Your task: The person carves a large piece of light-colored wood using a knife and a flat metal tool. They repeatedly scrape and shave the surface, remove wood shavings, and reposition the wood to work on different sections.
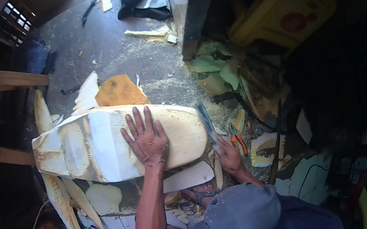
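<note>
A long cream and white foam pad [179, 132], shaped like a motorcycle seat with a rounded right end, lies crosswise in front of me. My left hand [149, 142] rests flat on its top right of the middle, fingers spread. At the rounded end, my right hand [229, 155] is closed round a long, narrow grey blade [206, 119]. The blade stands along the foam's edge; whether it touches is hard to tell, and its handle is hidden in the fist. Orange-handled pliers [239, 144] lie just right of that hand.
Behind the pad lie a brown foam piece [119, 91] and a jagged white offcut [87, 93]. A wooden frame [4, 153] stands left, a post [189, 10] at the back. Foam scraps [217, 69] and a yellow container [285, 10] are at right. Crumbs litter the dark floor [82, 39].
</note>
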A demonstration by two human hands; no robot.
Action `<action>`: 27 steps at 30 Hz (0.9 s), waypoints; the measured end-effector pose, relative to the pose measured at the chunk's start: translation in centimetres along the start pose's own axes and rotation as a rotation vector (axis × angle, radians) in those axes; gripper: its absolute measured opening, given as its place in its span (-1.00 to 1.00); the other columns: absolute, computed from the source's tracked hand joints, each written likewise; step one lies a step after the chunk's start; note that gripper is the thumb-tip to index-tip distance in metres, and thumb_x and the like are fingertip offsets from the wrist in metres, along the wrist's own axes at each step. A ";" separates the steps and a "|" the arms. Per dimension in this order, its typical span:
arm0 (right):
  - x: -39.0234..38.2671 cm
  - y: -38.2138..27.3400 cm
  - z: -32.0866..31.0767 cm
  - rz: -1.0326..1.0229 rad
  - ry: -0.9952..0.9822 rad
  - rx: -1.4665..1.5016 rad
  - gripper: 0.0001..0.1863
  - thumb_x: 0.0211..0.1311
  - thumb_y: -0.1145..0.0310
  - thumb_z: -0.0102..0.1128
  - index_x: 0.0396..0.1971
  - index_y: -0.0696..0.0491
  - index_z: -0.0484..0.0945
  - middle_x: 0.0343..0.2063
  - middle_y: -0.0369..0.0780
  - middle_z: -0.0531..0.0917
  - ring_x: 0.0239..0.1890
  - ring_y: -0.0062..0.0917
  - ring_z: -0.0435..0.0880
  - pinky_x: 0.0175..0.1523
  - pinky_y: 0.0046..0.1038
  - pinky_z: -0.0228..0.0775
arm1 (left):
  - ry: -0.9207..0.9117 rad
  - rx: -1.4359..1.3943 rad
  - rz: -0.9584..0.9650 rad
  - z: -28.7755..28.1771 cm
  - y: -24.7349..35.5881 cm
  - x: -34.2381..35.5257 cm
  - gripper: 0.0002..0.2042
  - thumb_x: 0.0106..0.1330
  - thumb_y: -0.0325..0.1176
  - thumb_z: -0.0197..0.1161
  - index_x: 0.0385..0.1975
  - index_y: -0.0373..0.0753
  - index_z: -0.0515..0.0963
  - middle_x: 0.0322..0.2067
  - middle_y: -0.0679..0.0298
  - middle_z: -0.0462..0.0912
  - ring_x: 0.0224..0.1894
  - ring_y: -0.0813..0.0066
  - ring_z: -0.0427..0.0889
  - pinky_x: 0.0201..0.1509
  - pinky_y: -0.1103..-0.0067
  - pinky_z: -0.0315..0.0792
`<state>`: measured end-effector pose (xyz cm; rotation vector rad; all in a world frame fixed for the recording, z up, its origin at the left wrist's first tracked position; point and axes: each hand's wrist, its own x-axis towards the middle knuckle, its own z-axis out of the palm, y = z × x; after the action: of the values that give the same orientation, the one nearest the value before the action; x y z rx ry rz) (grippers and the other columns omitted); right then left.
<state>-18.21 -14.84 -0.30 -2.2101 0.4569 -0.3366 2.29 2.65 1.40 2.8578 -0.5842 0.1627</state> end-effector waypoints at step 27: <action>4.7 -1.3 1.8 0.102 0.168 -0.038 -0.53 0.39 0.49 0.07 0.27 0.27 0.50 0.31 0.12 0.51 0.34 0.01 0.46 0.43 -0.10 0.28 | -0.021 0.058 -0.018 1.7 2.5 3.9 -0.49 0.58 -0.08 -0.11 0.48 0.05 0.35 0.57 0.21 0.16 0.62 0.04 -0.02 0.64 0.01 -0.31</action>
<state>-13.06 -14.87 -0.04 -2.1947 0.6700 -0.4642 4.96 -1.40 0.86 2.9229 -0.5670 0.1492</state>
